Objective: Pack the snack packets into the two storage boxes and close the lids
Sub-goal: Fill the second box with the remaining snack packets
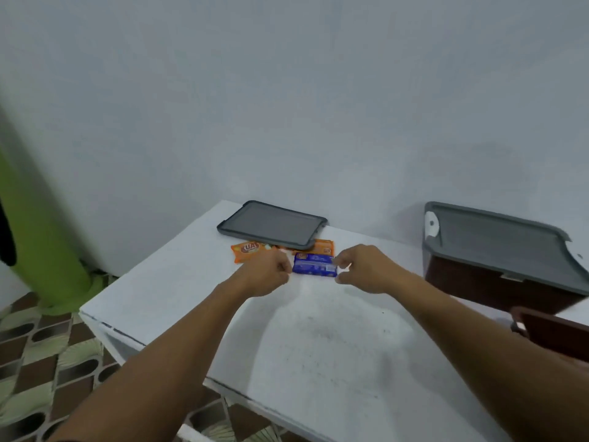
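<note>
A blue snack packet (314, 264) lies on the white table (318, 339), and both hands pinch it. My left hand (264, 272) grips its left end; my right hand (363, 269) grips its right end. Behind it lie two orange packets, one to the left (248, 250) and one to the right (323, 246), both partly under a loose grey lid (271, 223). At the right stands a dark brown storage box (484, 285) with a grey lid (497, 240) on top. A second brown box (554, 333) shows only its corner at the right edge.
The table stands against a pale wall. Its left and near edges drop to a patterned tile floor (47, 355). A green cloth-covered shape (41, 250) stands on the floor at the left.
</note>
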`<state>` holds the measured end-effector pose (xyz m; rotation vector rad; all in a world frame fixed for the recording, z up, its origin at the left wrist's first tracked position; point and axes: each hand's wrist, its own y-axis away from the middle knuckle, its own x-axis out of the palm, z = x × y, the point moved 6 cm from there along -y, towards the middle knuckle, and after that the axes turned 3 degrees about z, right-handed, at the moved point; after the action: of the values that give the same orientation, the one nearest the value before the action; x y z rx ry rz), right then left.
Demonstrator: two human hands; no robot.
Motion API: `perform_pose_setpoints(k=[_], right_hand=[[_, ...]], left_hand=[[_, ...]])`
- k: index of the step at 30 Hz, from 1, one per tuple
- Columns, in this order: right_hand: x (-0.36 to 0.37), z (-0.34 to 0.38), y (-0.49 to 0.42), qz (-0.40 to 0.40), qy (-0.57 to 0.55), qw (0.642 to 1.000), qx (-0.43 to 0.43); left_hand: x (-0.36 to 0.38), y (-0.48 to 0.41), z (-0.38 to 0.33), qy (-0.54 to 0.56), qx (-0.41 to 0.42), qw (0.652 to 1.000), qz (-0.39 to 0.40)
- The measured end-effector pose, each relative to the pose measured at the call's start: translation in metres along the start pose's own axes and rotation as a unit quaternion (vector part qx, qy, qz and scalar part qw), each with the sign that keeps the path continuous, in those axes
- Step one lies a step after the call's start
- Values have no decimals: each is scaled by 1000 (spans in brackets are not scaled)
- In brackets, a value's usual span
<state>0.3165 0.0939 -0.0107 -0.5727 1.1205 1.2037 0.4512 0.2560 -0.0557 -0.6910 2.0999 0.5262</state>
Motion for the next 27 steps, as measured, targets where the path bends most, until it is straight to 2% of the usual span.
perform_pose_setpoints(k=[6,9,12,21,24,27], right_hand=[[51,4,-57,20,-8,998,58],[65,5,-76,50,31,995,84],[75,7,-90,61,84,991,84],[73,2,-104,23,147,984,101],[75,0,-104,14,139,983,117],[77,2,-102,10,117,984,135]], left_hand=[[-30,-41,78,-94,-61,993,-47],[-30,-51,84,-147,-53,985,-70],[-23,-62,90,-153,-52,985,-65],[-29,-80,93,-179,-46,980,-76],[-29,-79,91,-181,-69,980,-49],[-19,-77,88,-191,-73,979,16]])
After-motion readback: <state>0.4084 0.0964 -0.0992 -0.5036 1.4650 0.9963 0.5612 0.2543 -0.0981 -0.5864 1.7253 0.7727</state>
